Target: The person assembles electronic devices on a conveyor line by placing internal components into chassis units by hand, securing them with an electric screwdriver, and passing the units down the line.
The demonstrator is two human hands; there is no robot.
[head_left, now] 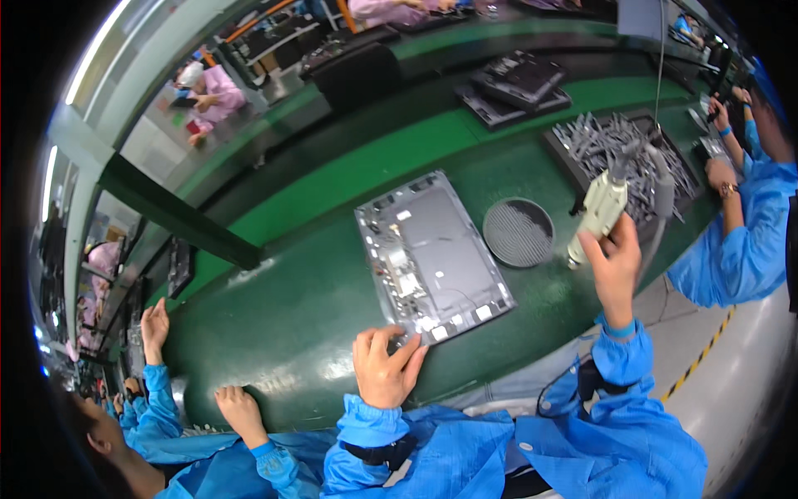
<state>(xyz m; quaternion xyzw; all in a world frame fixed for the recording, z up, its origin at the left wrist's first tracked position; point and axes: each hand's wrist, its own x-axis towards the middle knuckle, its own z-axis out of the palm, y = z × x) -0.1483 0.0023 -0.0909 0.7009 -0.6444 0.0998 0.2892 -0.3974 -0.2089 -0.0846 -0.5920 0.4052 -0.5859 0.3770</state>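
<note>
The left hand (384, 370) is at the near-left corner of a flat grey panel (465, 241), thumb and fingers curled at its edge; I can't quite tell whether they pinch it or only touch it. The panel lies on the green bench (291, 333), light strips and small parts along its left and near sides. The right hand (617, 262) is closed around a cream driver (600, 208), held tilted above the bench. Just right of the panel sits a round, ridged dish (517, 233). Beyond the driver, a dark tray (562, 160) holds heaped grey pieces (598, 137).
</note>
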